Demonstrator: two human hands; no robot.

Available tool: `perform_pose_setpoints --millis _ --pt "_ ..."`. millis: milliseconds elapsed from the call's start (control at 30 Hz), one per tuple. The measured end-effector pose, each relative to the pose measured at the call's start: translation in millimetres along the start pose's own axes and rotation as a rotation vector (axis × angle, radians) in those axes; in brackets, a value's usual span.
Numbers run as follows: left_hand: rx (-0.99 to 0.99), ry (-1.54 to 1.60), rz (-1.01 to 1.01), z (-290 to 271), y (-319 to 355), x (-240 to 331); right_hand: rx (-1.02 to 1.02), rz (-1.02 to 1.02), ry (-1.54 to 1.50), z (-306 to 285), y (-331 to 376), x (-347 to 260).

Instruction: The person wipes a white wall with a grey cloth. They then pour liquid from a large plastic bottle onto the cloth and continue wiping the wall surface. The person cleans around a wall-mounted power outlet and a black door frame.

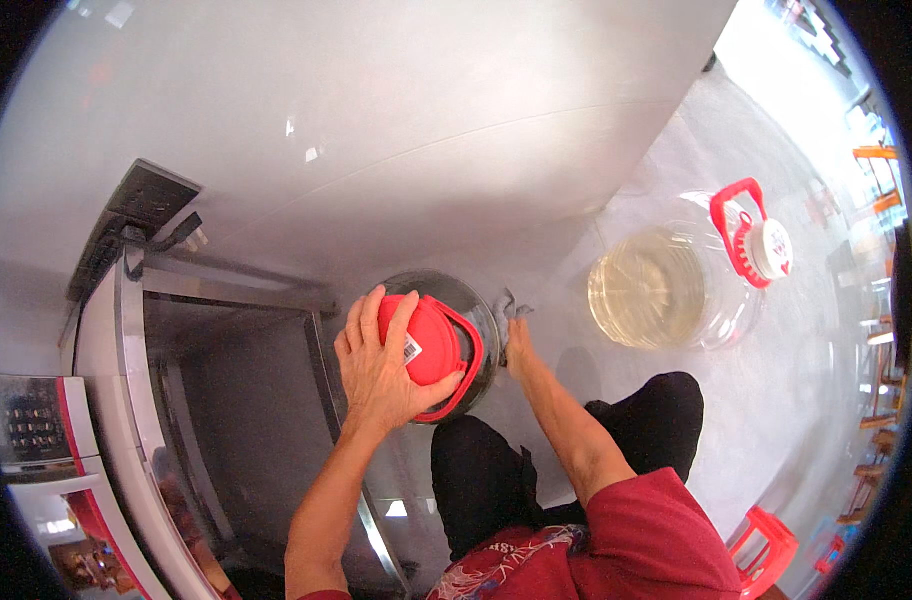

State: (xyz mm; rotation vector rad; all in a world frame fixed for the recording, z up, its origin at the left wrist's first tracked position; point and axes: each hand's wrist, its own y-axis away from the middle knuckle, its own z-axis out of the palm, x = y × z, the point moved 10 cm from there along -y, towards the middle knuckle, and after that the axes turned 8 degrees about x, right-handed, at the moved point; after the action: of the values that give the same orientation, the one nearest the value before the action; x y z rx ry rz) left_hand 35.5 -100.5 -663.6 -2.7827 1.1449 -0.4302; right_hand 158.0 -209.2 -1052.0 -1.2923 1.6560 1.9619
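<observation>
Left hand point(381, 365) clamped over the red cap point(431, 345) of a dark jug point(476, 310) on the floor, right hand point(519, 340) pinching a grey cloth point(506, 303) against the jug's right side, likely mid-wipe; next needs steady jug.

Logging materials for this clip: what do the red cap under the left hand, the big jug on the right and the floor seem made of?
The red cap under the left hand looks like moulded plastic: opaque, evenly coloured, with a loop handle. The big jug seems clear plastic, since pale yellowish liquid shows through its wall. The floor looks like polished tile or stone, pale and glossy with reflections; which one is unclear.
</observation>
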Motion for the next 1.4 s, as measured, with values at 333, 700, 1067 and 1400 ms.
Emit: perform_pose_setpoints --millis 333,700,1067,1400 --pt "0.099 -0.008 0.066 -5 5 8 -0.167 -0.097 0.222 -38 147 -103" --pt "0.046 -0.001 0.018 -5 6 9 0.68 -1.692 1.261 -162 226 -399" --pt "0.097 0.001 0.034 -9 9 5 -0.027 -1.587 2.243 -75 128 -263" --pt "0.079 -0.007 0.018 -6 7 9 -0.594 -1.151 1.811 -130 155 -212"
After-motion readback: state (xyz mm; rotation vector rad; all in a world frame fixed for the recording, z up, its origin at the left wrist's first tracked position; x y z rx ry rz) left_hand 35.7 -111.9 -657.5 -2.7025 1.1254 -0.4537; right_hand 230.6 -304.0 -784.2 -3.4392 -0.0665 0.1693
